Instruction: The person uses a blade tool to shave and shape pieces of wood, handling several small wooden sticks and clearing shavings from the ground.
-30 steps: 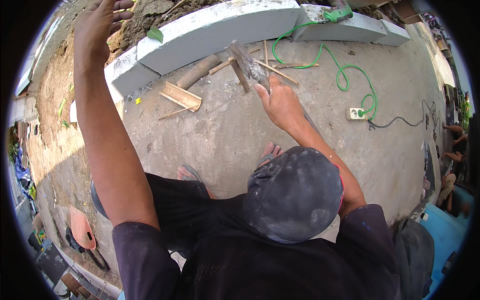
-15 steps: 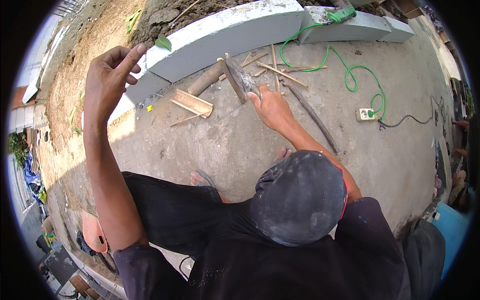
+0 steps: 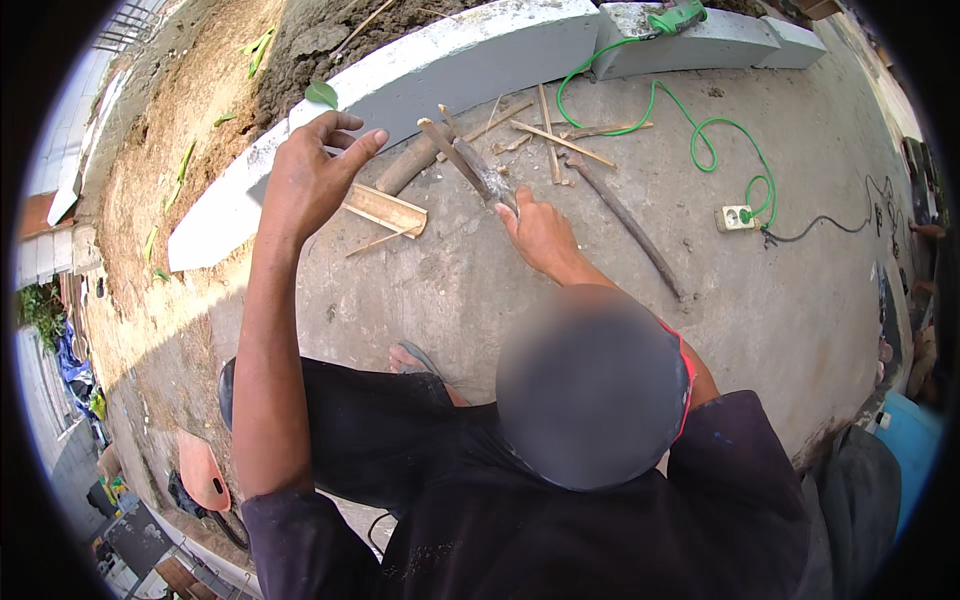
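My right hand (image 3: 543, 236) is closed around the near end of a broad grey blade (image 3: 478, 168) with whitish smears; its handle is hidden by my fingers. Against the blade leans a split bamboo stick (image 3: 450, 155), its pale cut end tilted up and away. I cannot tell whether my fingers touch the stick too. Raised at the left, my left hand (image 3: 312, 172) is empty, its fingers loosely bent and the thumb apart. A round log (image 3: 408, 165) lies on the floor just beyond the blade. Below my left hand rests a half-round bamboo piece (image 3: 385, 210).
Thin wooden strips (image 3: 565, 143) and a long dark stick (image 3: 630, 230) lie on the concrete floor. A low grey-white block wall (image 3: 460, 65) curves across the far side, with a green power tool (image 3: 678, 17) on it. Its green cable (image 3: 700, 125) runs to a white socket block (image 3: 738, 217).
My left hand has moved right, toward the bamboo stick and blade. My right hand has shifted slightly down and left, with the stick and blade tilting a little further left.
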Tool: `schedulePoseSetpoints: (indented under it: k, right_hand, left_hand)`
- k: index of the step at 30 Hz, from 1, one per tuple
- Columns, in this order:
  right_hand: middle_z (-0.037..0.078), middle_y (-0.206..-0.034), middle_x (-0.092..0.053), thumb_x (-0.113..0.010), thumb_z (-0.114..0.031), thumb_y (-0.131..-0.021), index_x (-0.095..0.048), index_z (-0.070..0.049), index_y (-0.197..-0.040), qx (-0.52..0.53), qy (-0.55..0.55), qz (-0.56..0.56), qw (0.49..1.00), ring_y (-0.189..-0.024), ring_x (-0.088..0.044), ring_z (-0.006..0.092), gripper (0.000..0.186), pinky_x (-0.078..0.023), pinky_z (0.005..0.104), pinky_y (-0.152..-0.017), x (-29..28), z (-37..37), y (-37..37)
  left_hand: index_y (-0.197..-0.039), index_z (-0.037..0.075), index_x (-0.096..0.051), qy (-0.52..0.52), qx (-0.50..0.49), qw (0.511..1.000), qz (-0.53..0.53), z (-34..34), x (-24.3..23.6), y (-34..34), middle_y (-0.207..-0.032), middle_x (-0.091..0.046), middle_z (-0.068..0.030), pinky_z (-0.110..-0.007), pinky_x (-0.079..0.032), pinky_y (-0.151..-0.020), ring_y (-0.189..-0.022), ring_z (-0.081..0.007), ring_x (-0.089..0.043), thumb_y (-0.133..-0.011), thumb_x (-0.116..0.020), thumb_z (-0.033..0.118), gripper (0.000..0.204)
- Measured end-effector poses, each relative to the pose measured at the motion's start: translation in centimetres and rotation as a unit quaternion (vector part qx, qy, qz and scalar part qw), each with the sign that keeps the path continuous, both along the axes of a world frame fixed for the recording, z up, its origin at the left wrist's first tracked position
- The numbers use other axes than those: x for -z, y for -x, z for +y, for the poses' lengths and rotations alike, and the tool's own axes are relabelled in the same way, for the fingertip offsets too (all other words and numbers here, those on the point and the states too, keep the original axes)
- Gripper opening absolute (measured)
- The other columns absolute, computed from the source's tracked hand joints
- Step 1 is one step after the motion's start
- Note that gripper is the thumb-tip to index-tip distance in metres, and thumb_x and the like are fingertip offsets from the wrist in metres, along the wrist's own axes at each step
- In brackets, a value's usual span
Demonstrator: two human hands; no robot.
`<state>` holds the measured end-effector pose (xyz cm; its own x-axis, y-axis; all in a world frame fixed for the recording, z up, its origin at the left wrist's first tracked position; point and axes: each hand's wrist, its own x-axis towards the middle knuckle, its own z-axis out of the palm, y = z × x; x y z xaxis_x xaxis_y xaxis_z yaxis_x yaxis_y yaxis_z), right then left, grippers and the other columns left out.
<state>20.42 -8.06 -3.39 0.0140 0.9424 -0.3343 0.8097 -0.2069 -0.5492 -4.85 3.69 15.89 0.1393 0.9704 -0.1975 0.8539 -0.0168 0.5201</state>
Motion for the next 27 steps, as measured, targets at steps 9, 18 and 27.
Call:
schedulePoseSetpoints:
  k: [9, 18, 27]
  right_hand:
    - [0.030, -0.085, -0.073, -0.053, -0.049, -0.107, -0.060, 0.006, -0.124, 0.003, -0.003, -0.005, 1.000, -0.086, -0.072, 0.0502, 0.058, -0.058, 0.0583, -0.076, -0.2, -1.7, -0.5]
    - [0.029, -0.078, -0.069, -0.054, -0.055, -0.106, -0.062, 0.005, -0.105, 0.259, 0.175, 0.369, 0.876, -0.072, -0.068, 0.0489, 0.061, -0.054, 0.0545, -0.068, 3.2, 1.3, -5.4]
    - [0.032, -0.069, -0.064, -0.054, -0.052, -0.106, -0.061, 0.010, -0.105, 0.071, -0.017, 0.140, 0.987, -0.073, -0.068, 0.0513, 0.062, -0.051, 0.0575, -0.068, -3.3, 0.0, -2.0]
  left_hand:
    - [-0.116, -0.004, -0.073, -0.044, -0.134, 0.971, -0.193, -0.7, 15.4, -6.2, -0.094, -0.078, -0.0184, -0.038, -0.057, -0.082, -0.087, -0.0272, -0.075, -0.094, -0.076, 0.022, 0.033]
    - [-0.103, 0.000, -0.070, -0.153, -0.077, 0.956, -0.237, -3.6, 14.4, -6.8, -0.084, -0.075, -0.0115, -0.032, -0.056, -0.073, -0.078, -0.0171, -0.072, -0.096, -0.071, 0.005, 0.008]
    - [-0.108, -0.001, -0.069, -0.127, -0.095, 0.969, -0.188, -5.5, 15.1, -3.7, -0.087, -0.076, -0.0116, -0.032, -0.056, -0.074, -0.081, -0.0168, -0.073, -0.098, -0.070, 0.004, 0.011]
